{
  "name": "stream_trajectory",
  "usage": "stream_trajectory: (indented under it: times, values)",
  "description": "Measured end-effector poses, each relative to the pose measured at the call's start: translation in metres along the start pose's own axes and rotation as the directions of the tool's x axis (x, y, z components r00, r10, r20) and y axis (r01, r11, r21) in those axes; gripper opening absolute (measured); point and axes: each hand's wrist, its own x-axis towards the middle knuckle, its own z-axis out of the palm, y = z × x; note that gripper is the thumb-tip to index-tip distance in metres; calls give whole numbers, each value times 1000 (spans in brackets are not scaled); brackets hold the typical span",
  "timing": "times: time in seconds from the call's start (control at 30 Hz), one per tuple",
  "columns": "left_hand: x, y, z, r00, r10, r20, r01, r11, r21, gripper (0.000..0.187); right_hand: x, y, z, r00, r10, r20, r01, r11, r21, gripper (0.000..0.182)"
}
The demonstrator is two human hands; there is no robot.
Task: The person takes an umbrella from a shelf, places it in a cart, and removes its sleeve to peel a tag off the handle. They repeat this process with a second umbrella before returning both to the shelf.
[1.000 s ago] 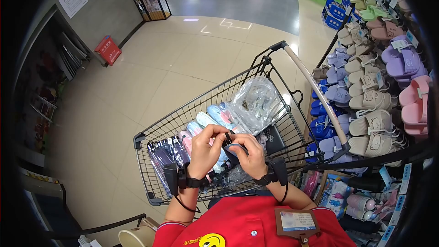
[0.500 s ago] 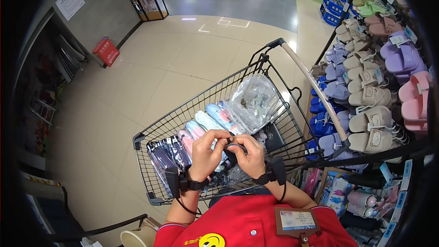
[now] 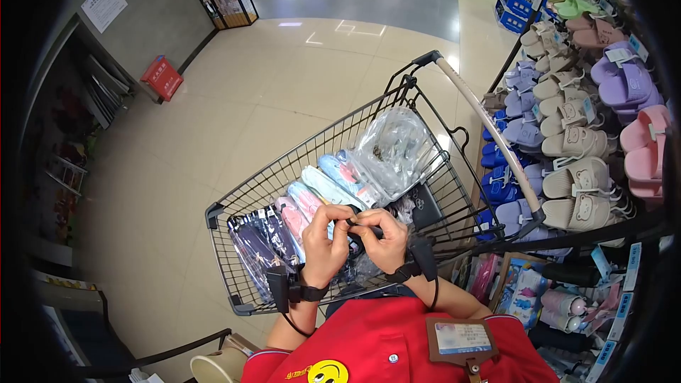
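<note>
Above the shopping cart (image 3: 298,143), my left hand (image 3: 326,242) and my right hand (image 3: 383,242) meet with thumbs and fingertips pinched. Between them is a small black strap-like piece (image 3: 352,218); its exact kind is mostly hidden by my fingers. Below lie several long soft items in clear wrap: a navy patterned one (image 3: 257,240), a pink one (image 3: 291,214) and a light blue one (image 3: 346,170). A crumpled clear plastic bag (image 3: 394,147) fills the handle end of the cart. More dark wrapped goods sit partly hidden under my hands.
Racks of slippers (image 3: 578,135) stand close on the right, beyond the cart handle (image 3: 489,124). Packaged goods (image 3: 523,291) hang at lower right. A red box (image 3: 163,78) stands by the left wall, and a beige bin (image 3: 213,367) is at lower left.
My hands stay together over the cart, with the fingertips shifted slightly around the black piece. A dark loop near my right fingers shows less now. The view has shifted a little.
</note>
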Motion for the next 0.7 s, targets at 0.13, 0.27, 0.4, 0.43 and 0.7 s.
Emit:
stream_trajectory:
  times: [0.13,0.27,0.4,0.43,0.7]
  values:
    - [-8,2,6,1000,4,-22,-6,998,-60,10,-4,3,3,999,-34,-33,34,999,1,12]
    - [-9,-9,2,989,-43,-142,13,979,-203,10,-1,-5,-2,991,-93,93,90,995,42,11]
    - [-14,-10,0,990,-36,-133,14,986,-164,10,-2,1,1,995,-63,75,61,997,37,10]
    - [-15,-10,0,992,-10,-129,-8,990,-142,10,-2,2,1,996,-58,71,56,998,29,10]
    - [-25,-13,-2,995,94,-25,-96,986,-138,8,-1,-1,1,994,-80,67,80,997,16,12]
